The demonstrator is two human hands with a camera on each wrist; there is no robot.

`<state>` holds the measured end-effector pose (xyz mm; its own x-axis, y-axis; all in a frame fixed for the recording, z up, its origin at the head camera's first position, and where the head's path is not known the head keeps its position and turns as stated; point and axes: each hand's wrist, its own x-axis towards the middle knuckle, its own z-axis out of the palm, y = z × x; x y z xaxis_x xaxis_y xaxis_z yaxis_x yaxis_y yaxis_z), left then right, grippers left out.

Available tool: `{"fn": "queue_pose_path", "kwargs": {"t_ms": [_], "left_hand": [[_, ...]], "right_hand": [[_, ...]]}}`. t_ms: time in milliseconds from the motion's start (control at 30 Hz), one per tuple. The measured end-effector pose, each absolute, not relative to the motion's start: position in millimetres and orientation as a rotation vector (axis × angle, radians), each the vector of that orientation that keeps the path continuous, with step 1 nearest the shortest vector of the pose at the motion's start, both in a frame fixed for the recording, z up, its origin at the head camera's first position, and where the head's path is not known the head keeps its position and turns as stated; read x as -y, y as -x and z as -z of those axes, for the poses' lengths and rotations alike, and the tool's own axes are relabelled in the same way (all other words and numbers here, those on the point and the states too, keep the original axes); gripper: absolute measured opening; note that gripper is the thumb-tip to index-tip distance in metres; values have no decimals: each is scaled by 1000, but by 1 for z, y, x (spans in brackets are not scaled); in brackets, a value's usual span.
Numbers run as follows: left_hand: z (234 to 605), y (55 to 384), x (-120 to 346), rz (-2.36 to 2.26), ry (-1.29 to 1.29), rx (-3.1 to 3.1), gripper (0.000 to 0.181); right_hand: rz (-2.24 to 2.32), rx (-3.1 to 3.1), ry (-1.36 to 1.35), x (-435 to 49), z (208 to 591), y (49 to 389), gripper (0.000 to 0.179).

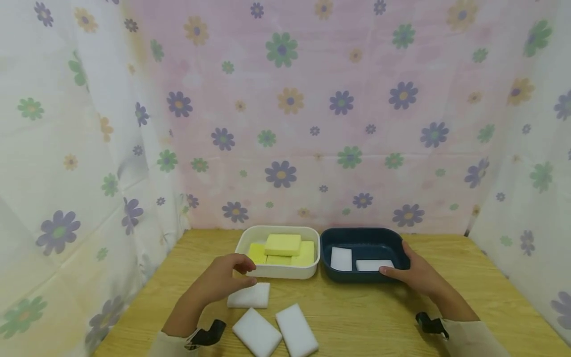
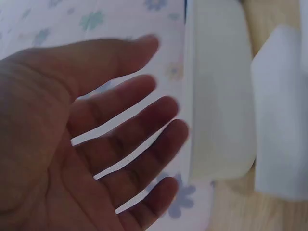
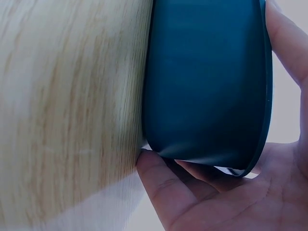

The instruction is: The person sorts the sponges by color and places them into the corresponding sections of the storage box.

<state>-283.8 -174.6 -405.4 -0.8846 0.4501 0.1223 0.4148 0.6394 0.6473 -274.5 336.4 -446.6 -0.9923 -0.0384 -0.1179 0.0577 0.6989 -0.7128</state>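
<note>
My right hand [image 1: 421, 270] grips the right end of a dark blue plastic basin [image 1: 357, 277], thumb over the front rim and fingers round the end wall. In the right wrist view its fingertips reach low on the basin [image 3: 207, 86], beside the tabletop. Two white sponges [image 1: 341, 259] lie inside. With fingers apart and loosely bent, my left hand [image 1: 223, 277] hovers at the front left corner of a white basin [image 1: 281, 271], holding nothing. Several yellow sponges [image 1: 283, 244] fill that basin, one stacked on top. Below the left hand, a white sponge [image 1: 256, 297] lies on the table.
Two more white sponges [image 1: 256, 332] lie nearer the front of the wooden table [image 1: 370, 317]. Both basins stand side by side toward the back edge. A flowered curtain [image 1: 312, 148] closes off the back and sides.
</note>
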Motion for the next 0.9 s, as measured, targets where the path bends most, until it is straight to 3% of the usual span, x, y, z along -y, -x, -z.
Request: {"fn": "queue_pose_path", "kwargs": {"t_ms": [333, 900], "left_hand": [[410, 292, 215, -991, -665, -2706, 52], [428, 297, 219, -898, -397, -2678, 81]], "right_hand": [[1164, -2785, -17, -336, 446, 276, 129], [1165, -2791, 7, -337, 447, 275, 128]]}}
